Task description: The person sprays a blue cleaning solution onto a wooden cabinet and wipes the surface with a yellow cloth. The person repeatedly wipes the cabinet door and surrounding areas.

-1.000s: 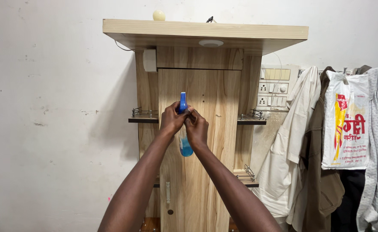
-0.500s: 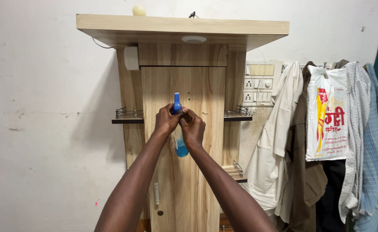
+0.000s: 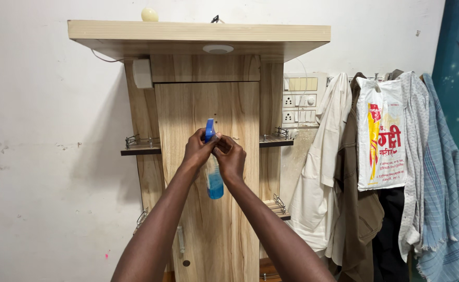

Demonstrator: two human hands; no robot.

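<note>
Blue spray bottle (image 3: 213,175) sits clasped between left hand (image 3: 198,150) and right hand (image 3: 231,157), held up before a wooden cabinet door (image 3: 208,104). Small side shelves (image 3: 140,146) flank it. White wall (image 3: 41,130) left; hanging clothes (image 3: 344,172) and a plastic bag (image 3: 382,136) right.

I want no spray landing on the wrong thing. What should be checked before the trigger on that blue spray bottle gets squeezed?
1. Both hands on bottle: ok, left hand and right hand grip the spray bottle.
2. Bottle upright: ok.
3. Liquid left: ok, blue liquid shows in the lower part.
4. Nozzle facing the wooden cabinet door: cannot tell, fingers hide it.
5. Wall sockets out of the spray path: cannot tell; they sit just right of the cabinet.
6. Hanging clothes away: ok.
</note>
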